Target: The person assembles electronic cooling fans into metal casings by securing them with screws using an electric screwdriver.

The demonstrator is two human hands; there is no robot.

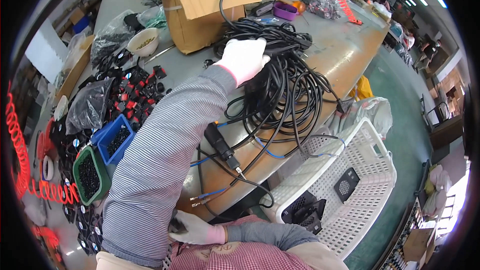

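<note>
My left hand [244,61], in a white glove, reaches forward to a large heap of black cables [285,85] on the table. Its fingers are curled down on the cables at the heap's near left side; the fingertips are partly hidden. Low in the view, my right hand [197,229], gloved as well, is closed close to my body around a dark piece that my left sleeve partly covers. Between the hands lies a black cylindrical tool [220,145] with a metal tip. Cable ends with blue wires and metal terminals [196,200] rest near the table's front edge.
A white perforated basket [372,170] holding black plates stands at the right table edge. An opened cardboard box [195,25] is behind the cables. On the left are black and red parts [135,92], a blue bin [117,140], a green bin [90,177] and a red coiled hose [17,155].
</note>
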